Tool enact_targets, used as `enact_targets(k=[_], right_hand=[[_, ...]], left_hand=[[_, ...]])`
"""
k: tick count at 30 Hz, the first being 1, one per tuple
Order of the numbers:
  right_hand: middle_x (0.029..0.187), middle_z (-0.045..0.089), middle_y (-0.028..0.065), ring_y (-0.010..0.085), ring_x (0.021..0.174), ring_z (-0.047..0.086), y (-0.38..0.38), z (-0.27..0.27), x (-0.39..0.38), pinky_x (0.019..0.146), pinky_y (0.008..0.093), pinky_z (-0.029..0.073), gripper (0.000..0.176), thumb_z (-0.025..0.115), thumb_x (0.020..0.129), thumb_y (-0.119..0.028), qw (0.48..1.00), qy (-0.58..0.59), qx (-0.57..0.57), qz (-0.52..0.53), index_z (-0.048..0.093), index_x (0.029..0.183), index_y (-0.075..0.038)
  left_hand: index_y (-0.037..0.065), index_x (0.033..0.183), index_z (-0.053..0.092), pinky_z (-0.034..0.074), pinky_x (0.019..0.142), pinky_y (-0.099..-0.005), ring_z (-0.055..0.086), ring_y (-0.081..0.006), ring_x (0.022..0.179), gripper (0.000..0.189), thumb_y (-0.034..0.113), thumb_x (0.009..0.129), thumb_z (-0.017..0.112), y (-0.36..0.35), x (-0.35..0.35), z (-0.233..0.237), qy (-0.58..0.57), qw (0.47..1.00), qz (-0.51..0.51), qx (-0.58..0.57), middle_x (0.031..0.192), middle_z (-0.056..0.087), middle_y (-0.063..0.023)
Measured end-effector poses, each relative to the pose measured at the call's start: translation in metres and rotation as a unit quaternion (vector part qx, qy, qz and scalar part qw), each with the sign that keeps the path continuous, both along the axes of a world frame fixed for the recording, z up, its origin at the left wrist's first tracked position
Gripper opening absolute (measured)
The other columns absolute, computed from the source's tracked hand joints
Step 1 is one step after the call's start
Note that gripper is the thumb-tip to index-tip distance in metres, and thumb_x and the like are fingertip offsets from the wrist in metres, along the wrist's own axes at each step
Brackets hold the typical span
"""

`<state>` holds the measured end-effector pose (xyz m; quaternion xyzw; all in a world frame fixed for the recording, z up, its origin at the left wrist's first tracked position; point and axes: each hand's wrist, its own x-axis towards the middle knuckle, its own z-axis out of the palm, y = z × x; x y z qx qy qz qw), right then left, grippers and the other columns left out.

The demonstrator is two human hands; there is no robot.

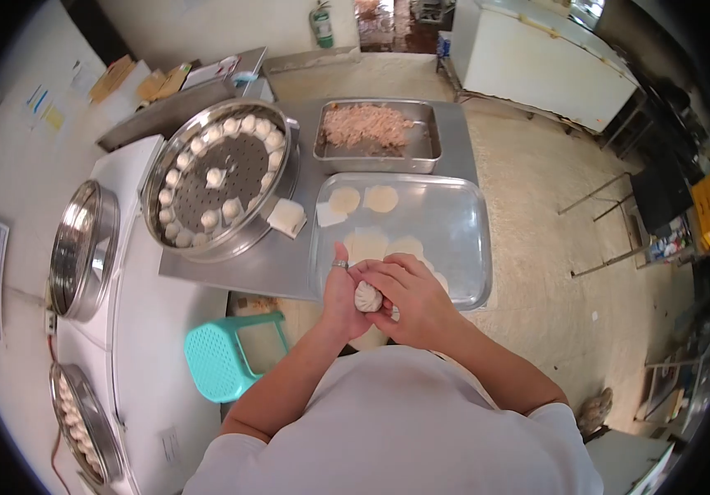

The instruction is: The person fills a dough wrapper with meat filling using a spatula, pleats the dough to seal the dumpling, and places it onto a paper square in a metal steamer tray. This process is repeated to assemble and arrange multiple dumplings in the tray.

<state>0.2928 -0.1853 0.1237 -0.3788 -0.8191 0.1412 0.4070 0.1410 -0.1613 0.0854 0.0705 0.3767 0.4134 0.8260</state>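
A pleated dough bun (367, 297) sits between my two hands, close to my chest and over the near edge of a metal tray. My left hand (343, 299) cups it from the left with the palm turned up and the thumb raised. Curled over its right side, the fingers of my right hand (413, 299) press on the bun. Flat round dough wrappers (382, 199) lie on the shiny tray (464, 239), some partly hidden by my hands. Behind it, a deep rectangular pan (426, 151) contains pinkish minced filling (366, 126).
To the left stands a large round steamer (151, 202) with several buns around its rim and a few in the middle. A stack of white paper squares (287, 218) lies beside it. Other steamer trays (82, 247) and a turquoise stool (221, 363) are further left.
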Motion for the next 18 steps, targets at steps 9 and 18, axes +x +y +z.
enact_targets(k=[9, 18], right_hand=[[0.098, 0.068, 0.0051, 0.0296, 0.096, 0.059, 0.013, -0.037, 0.001, 0.087, 0.0419, 0.05, 0.048, 0.088, 0.063, -0.018, 0.994, -0.012, -0.093, 0.062, 0.073, 0.107, -0.009], [0.098, 0.066, 0.0053, 0.0297, 0.098, 0.057, 0.044, -0.034, -0.033, 0.091, 0.0423, 0.048, 0.046, 0.091, 0.067, -0.022, 0.991, -0.033, -0.13, 0.016, 0.074, 0.108, -0.01]], left_hand=[[0.004, 0.107, 0.061, 0.054, 0.06, -0.0387, 0.063, -0.0226, 0.067, 0.087, 0.081, 0.097, 0.022, -0.013, -0.015, -0.04, 0.015, 1.0, 0.002, -0.021, 0.085, 0.066, -0.0099], [0.005, 0.104, 0.061, 0.052, 0.057, -0.0356, 0.062, -0.0231, 0.065, 0.087, 0.083, 0.096, 0.022, 0.036, -0.048, -0.044, 0.038, 0.997, -0.066, -0.01, 0.082, 0.065, -0.0099]])
